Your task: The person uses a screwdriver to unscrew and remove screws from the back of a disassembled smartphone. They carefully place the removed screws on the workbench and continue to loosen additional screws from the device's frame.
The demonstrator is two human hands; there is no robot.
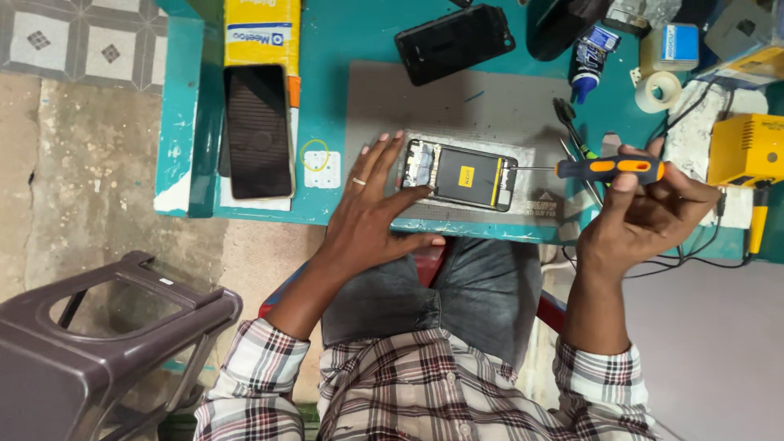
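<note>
An opened phone (462,175), back cover off with its black battery and yellow label showing, lies on a grey work mat (457,106) on the teal table (351,33). My left hand (371,204) rests flat beside the phone's left end, fingers spread, thumb pressing its near edge. My right hand (645,208) grips an orange and black screwdriver (608,168) held level, its thin tip touching the phone's right end.
A black phone back panel (258,131) lies left on the table under a yellow box (261,31). Another dark phone (454,42), a glue bottle (590,59), tape roll (658,91), tweezers (572,131) and a yellow device (747,149) with cables sit around. A plastic stool (90,343) stands lower left.
</note>
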